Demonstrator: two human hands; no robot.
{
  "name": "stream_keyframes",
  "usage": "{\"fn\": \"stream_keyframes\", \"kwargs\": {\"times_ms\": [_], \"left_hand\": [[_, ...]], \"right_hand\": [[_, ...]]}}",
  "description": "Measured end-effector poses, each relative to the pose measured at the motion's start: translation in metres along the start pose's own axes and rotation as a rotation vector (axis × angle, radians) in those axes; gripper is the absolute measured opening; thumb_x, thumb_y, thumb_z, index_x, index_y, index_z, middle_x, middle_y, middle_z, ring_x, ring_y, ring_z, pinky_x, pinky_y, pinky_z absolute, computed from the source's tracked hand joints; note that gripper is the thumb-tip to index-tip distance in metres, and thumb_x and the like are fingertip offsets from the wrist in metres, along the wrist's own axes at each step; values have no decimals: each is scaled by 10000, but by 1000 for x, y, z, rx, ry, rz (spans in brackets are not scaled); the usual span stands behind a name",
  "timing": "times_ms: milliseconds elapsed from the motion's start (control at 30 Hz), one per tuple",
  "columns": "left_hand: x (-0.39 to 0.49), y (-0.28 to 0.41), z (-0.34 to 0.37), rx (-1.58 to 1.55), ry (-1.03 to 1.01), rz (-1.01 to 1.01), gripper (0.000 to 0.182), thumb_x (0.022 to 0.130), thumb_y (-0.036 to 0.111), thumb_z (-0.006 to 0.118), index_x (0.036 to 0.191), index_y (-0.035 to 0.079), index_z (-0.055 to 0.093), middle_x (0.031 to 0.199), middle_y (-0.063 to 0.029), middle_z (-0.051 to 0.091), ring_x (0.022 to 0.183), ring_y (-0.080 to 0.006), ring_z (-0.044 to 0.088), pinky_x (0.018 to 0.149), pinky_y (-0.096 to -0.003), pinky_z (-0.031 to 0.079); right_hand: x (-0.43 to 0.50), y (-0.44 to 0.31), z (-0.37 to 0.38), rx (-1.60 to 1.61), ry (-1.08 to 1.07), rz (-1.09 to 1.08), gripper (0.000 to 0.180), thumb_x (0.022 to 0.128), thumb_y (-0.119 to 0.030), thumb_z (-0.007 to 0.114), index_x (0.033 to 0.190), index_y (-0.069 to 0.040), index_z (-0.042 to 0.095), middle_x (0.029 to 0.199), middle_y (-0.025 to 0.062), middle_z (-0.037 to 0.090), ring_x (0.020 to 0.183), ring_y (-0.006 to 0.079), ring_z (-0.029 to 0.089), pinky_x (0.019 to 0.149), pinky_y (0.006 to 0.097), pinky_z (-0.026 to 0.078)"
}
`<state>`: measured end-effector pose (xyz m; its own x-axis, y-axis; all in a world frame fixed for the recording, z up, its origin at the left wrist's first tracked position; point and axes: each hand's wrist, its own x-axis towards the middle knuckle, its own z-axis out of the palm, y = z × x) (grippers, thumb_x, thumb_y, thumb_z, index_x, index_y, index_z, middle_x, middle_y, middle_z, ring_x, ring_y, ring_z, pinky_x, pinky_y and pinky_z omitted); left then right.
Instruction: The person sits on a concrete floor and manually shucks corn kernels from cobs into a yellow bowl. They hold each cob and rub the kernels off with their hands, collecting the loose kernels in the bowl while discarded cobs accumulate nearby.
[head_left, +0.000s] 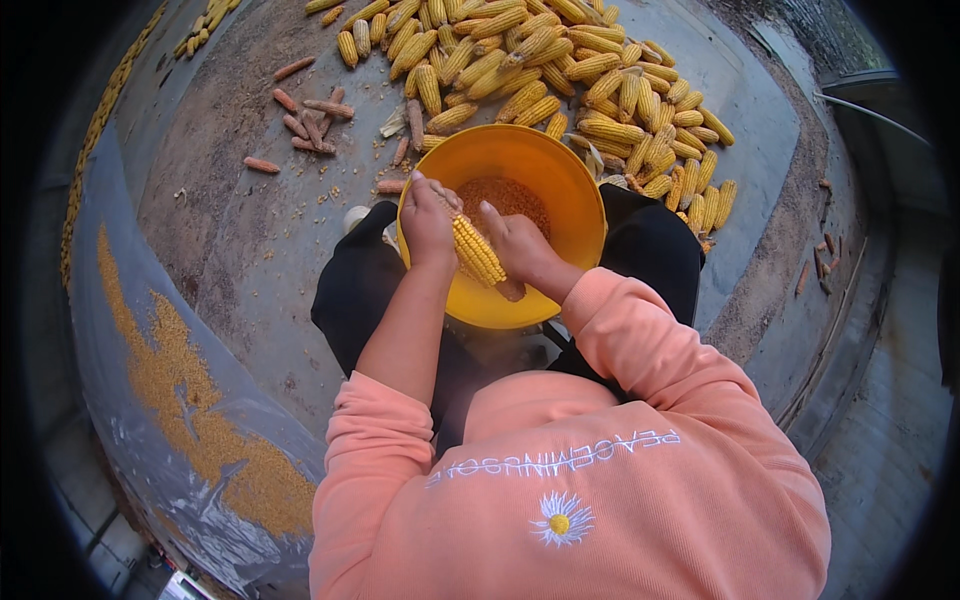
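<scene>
A yellow plastic bucket (577, 180) stands between my knees, with loose corn kernels (517, 202) in its bottom. Over its near half, my left hand (430, 221) grips an ear of corn (478, 251), which slants down to the right with many yellow kernels still on it. Close against the ear's right side is my right hand (525, 244), thumb stretched out along it. A reddish-brown end, apparently a bare corn cob (513, 289), sticks out below the right hand; the rest is hidden by the fingers.
A large heap of corn ears (517, 60) lies beyond the bucket and round to its right. Several bare cobs (315, 124) are scattered left on the concrete floor (247, 225). Kernels (187, 382) lie spread on a plastic sheet (270, 420) at left.
</scene>
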<state>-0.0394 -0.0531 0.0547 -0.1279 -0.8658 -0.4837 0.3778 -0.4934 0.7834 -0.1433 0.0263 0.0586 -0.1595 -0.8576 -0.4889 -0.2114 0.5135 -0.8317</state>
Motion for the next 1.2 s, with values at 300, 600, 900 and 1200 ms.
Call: {"fn": "stream_keyframes", "kwargs": {"times_ms": [300,600,900,1200], "left_hand": [[6,-9,-2,92,23,73,387,1017,350,366,741,92,450,592,-41,477,531,-145,482,527,-270,411],[4,-8,-1,78,19,18,391,1017,346,365,734,92,455,587,-42,490,539,-139,487,530,-267,412],[1,-14,3,159,-6,83,401,1016,342,367,711,94,452,574,-28,477,508,-126,459,523,-261,398],[-6,-13,5,150,-57,9,377,1017,331,370,736,95,456,610,-24,469,545,-137,459,559,-272,416]], "right_hand": [[-13,-21,2,88,-53,64,657,989,-503,288,859,36,639,688,205,603,627,324,594,683,391,475],[-6,-12,1,-22,39,17,661,1002,-444,273,787,79,616,709,283,584,707,441,580,734,454,453],[-2,-10,5,80,26,-5,661,986,-506,293,921,47,650,852,261,630,838,381,596,824,414,444],[0,-1,3,112,30,34,667,985,-516,303,922,47,654,843,217,649,806,324,598,813,389,451]]}}
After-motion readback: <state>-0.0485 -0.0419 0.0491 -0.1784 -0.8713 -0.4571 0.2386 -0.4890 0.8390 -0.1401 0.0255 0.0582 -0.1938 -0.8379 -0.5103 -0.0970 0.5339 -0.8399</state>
